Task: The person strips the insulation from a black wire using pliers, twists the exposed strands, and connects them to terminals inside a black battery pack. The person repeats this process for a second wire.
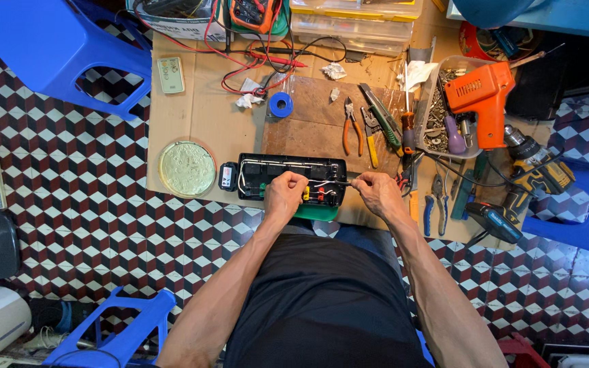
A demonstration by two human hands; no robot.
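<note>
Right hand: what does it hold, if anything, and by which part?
The right hand pinches a thin dark tool, probably a probe or small screwdriver, by its rear end; its tip points into the open black casing.

Two bare forearms reach forward from the body toward twelve o'clock, converging. The left hand (285, 193) is curled into a loose fist, knuckles up. The right hand (375, 191), at its three o'clock, pinches with fingertips pointing left, wrist slightly bent.

Bright, even, sharp; slight edge distortion
</note>
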